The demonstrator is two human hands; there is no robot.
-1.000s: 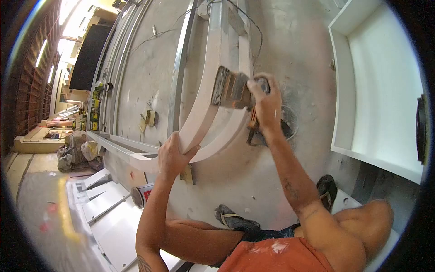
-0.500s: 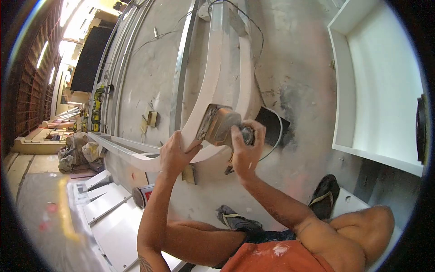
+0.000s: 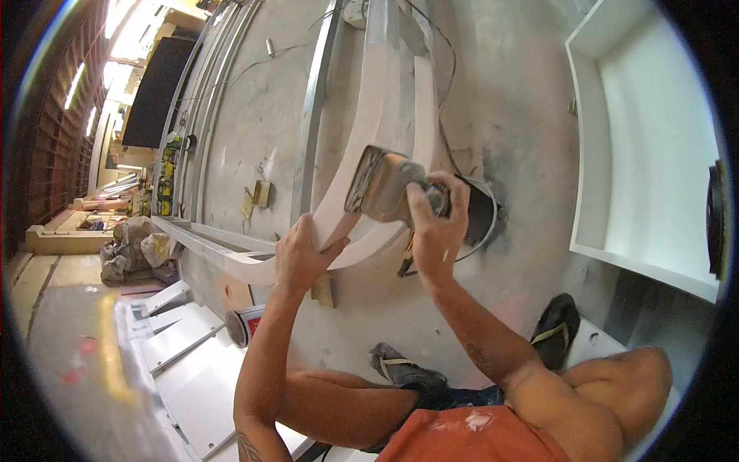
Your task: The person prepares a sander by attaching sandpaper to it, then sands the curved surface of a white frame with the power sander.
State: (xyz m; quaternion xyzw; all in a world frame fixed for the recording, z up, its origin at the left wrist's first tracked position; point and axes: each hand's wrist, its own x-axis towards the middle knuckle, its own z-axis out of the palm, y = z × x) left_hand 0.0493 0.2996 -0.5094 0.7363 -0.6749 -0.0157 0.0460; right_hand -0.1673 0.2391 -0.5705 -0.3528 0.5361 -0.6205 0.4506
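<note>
My right hand (image 3: 440,219) is closed around the rear of a dusty orange-grey power sander (image 3: 387,187). The sander's flat pad lies against the pale coated side of a curved metal frame (image 3: 366,115), just above the bend. Lower down on the same curve, my left hand (image 3: 302,256) grips the frame's edge with thumb and fingers. A cord (image 3: 446,131) runs along the floor behind the frame. A dark sheet (image 3: 481,215) lies on the floor right of the sander, partly behind my right hand.
A large white tray-like panel (image 3: 581,154) stands at the right. Small wooden blocks (image 3: 262,193) lie on the floor. Near my left forearm is a round can (image 3: 240,327) beside white panels (image 3: 192,369). Plastic bags (image 3: 138,250) and green power tools (image 3: 165,181) sit at the left.
My right hand and the sander have moved up along the curve and slightly right. My left hand keeps its hold on the frame. The whole view has shifted a little.
</note>
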